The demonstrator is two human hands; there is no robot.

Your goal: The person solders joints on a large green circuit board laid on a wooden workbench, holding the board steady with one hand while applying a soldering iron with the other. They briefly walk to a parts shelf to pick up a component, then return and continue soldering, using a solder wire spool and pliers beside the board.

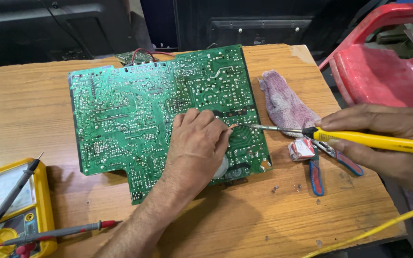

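1. Green circuit board [135, 114] lying solder side up toward the table's [25, 110] far edge.
2. Left hand [194, 143] resting on the board's right part, fingertips pinched on a thin wire.
3. Right hand [388, 138] near the right edge, gripping a yellow soldering iron [359, 139], tip on the board.
4. Pink rag [285, 102] and pliers [323, 162] just beside the board; yellow multimeter [10, 210] at the near left corner.

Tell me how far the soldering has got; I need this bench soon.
Done: green circuit board lies solder-side up on the wooden table. In hand: the right hand aims a yellow-handled soldering iron at a joint beside the left hand. Left: cannot tell; red-and-blue pliers and yellow multimeter remain out.
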